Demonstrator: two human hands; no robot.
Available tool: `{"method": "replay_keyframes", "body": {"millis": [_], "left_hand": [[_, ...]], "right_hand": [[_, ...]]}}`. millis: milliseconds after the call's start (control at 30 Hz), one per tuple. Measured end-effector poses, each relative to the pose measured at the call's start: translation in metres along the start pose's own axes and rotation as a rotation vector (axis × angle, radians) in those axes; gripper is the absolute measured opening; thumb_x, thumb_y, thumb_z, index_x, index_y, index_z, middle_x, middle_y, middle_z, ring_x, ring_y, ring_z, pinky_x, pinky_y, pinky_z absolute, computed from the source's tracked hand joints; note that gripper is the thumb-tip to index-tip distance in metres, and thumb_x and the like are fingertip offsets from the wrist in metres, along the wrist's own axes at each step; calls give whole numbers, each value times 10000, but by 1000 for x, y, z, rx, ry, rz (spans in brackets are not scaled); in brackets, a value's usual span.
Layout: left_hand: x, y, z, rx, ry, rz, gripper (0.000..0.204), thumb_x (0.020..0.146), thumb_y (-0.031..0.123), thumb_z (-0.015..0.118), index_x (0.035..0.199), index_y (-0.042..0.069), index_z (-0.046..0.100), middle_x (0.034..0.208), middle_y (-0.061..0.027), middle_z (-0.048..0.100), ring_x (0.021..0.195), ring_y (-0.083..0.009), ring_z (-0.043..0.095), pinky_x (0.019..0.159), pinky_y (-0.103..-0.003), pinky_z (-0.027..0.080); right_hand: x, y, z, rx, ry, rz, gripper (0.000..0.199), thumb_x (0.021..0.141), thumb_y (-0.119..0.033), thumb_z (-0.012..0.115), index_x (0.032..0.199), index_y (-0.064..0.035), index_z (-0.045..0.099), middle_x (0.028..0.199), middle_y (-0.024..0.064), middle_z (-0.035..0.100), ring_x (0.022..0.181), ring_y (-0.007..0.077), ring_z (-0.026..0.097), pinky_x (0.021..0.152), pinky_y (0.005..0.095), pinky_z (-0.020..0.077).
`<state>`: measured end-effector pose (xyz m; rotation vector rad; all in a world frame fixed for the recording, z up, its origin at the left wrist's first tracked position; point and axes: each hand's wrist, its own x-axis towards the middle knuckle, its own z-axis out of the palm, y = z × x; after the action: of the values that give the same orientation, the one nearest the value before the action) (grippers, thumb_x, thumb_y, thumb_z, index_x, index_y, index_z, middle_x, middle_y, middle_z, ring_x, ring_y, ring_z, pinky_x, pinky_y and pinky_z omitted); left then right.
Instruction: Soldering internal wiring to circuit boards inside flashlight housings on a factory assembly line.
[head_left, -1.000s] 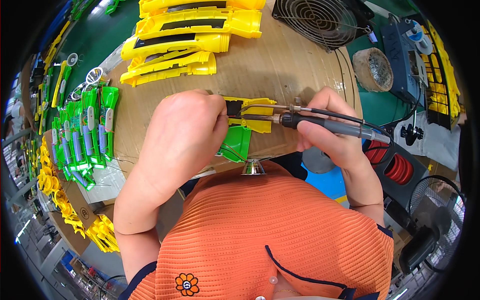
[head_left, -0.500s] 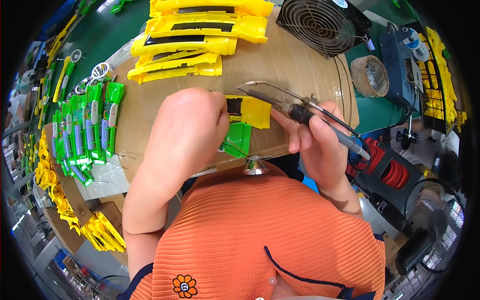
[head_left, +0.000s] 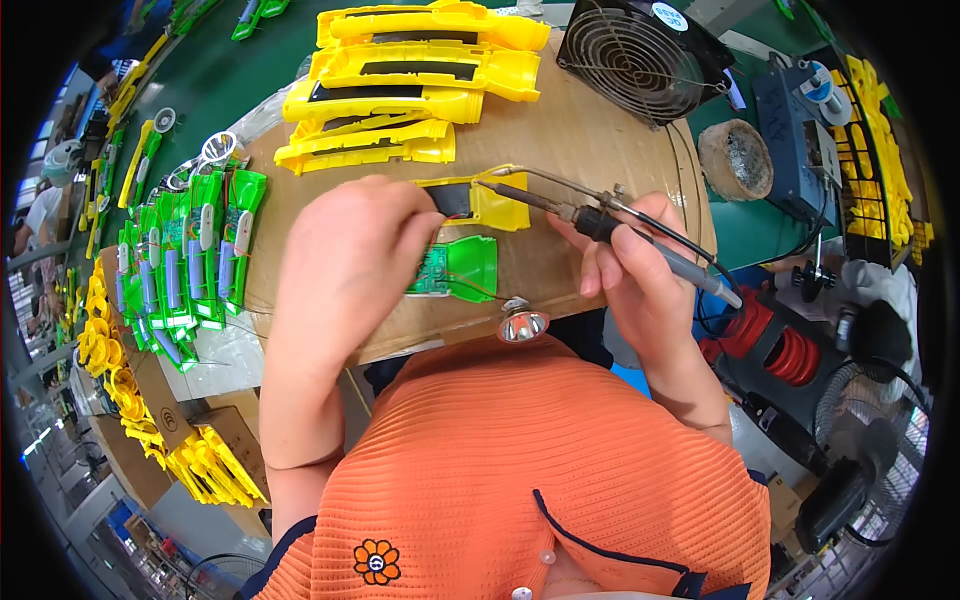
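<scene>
In the middle of the frame the left hand (head_left: 345,265) lies palm down on the brown cardboard-covered worktop (head_left: 590,150), its fingers curled over the near end of a yellow plastic torch-shell half (head_left: 490,205) and pressing it flat. Just below that shell, touching the same hand, lies a green plastic shell half with a small circuit board (head_left: 455,268) set in it. A thin wire runs from it toward a small shiny silver reflector cup (head_left: 523,324) at the lower edge of the worktop.

The right hand (head_left: 640,285), right of centre, is closed around the grey handle of a soldering iron (head_left: 600,222), held like a pen. The iron's dark tip points left and rests on the yellow shell near its black inset.

At the top centre a stack of long yellow plastic torch shells (head_left: 400,70) lies in rows. On the left a row of green shell halves with grey inserts (head_left: 185,265) is laid side by side. A black wire-guarded fan (head_left: 640,55) stands at the upper right, with a round brown tip-cleaning pot (head_left: 735,160) just right of the worktop.
</scene>
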<state>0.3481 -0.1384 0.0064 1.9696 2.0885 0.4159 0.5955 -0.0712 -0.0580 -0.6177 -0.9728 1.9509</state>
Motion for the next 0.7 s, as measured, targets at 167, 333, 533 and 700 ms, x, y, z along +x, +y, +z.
{"method": "replay_keyframes", "body": {"millis": [167, 333, 533, 700], "left_hand": [[-43, -32, -46, -16, 126, -38, 199, 800, -25, 670, 982, 44, 711, 873, -120, 660, 828, -316, 630, 724, -397, 511], [-84, -51, -50, -33, 22, 147, 290, 737, 9, 727, 1020, 71, 716, 906, -104, 651, 906, -304, 639, 767, -396, 523], [-76, -51, -22, -19, 200, 327, 219, 732, 56, 751, 950, 72, 730, 896, -64, 657, 923, -261, 654, 776, -386, 498], [-56, -48, -5, -264, 127, 426, 216, 723, 39, 749, 935, 71, 722, 910, -62, 668, 914, -264, 658, 771, -371, 498]], "right_hand": [[-13, -4, 1, -53, 24, -52, 171, 935, -51, 587, 1041, -36, 453, 703, 85, 547, 562, 179, 547, 529, 341, 513], [-22, -3, 12, -105, -18, -1, 186, 929, -47, 575, 1029, -40, 418, 677, 82, 530, 523, 179, 539, 666, 396, 566], [-29, 3, 19, -150, -57, 46, 147, 950, -47, 535, 1007, -53, 399, 636, 43, 497, 525, 147, 538, 1035, 551, 465], [-33, 4, 18, -132, -78, 71, 136, 950, -48, 535, 991, -47, 406, 644, 58, 519, 521, 125, 517, 820, 430, 588]]}}
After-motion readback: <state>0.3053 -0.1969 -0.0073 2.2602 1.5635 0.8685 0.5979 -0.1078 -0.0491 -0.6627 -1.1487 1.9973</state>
